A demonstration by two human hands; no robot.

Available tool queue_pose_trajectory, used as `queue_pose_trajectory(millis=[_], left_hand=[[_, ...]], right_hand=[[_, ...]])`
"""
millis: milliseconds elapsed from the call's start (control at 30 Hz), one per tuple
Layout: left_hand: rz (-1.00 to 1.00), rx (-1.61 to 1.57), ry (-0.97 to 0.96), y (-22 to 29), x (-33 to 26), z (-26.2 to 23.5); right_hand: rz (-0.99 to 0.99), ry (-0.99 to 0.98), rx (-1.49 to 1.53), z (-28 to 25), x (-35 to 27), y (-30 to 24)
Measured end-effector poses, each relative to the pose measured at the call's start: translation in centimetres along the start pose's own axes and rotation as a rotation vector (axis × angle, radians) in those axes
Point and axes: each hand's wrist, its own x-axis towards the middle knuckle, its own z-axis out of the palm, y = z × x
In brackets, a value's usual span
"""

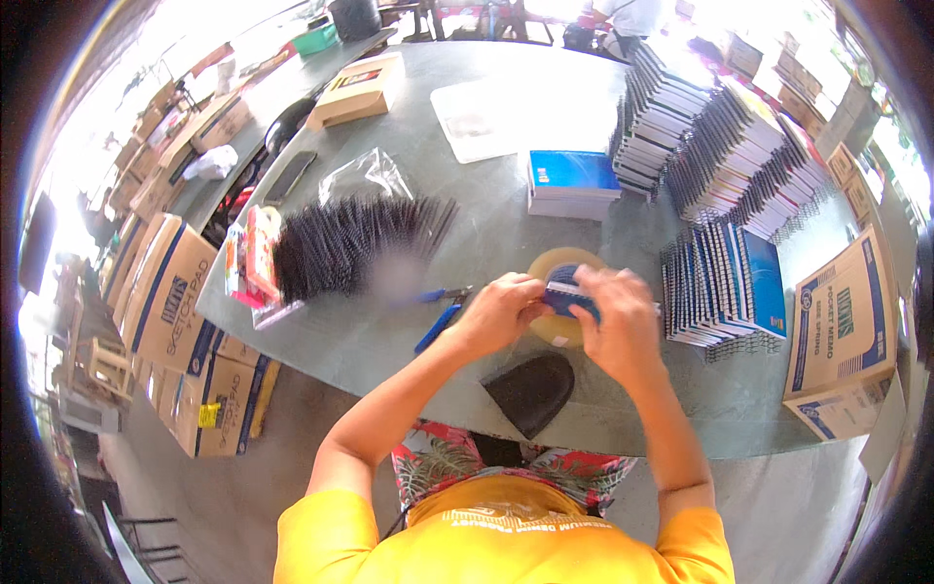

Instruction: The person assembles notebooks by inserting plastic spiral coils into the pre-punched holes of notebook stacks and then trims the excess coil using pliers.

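At the left of the grey table point(443, 355), brightly coloured packets point(259, 255) lie beside a thick bunch of black spiral coils point(341, 248), whose right side is blurred. Farther right, a blue-handled tool point(438, 328) rests near the person's left forearm. The left hand point(503, 310) comes next, its thumb and fingertips drawn narrow and pinching the near-left end of a small blue item point(561, 301). This item is dark blue, short and flat-looking, with a pale strip running across it; fingers cover its ends, so its full outline and exact kind cannot be told. It sits between the two hands, above a wide amber tape roll point(553, 329) that shows around it on the tabletop; whether the two touch cannot be told. Toward the person, just below the roll, lies a black pad point(533, 391) with a rounded end. On the item's right side is the right hand point(623, 316), blurred, its fingers curved and its thumb set apart from them at the item's edge; how firmly it grips cannot be told. Beyond that hand, blue-covered spiral notebooks point(715, 282) stand in a row, with a brown carton point(844, 331) at the far right.
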Motion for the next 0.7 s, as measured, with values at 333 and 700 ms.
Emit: queue_pose_trajectory(millis=[333, 700], left_hand=[[-0.478, 0.891, 0.097, -10.1, -3.3, -3.0], [-0.443, 0.619, 0.276, -5.7, 0.9, -7.7]], right_hand=[[0.116, -0.156, 0.071, 2.2, 1.5, 2.0], [0.188, -0.274, 0.141, 3.0, 3.5, 2.6]])
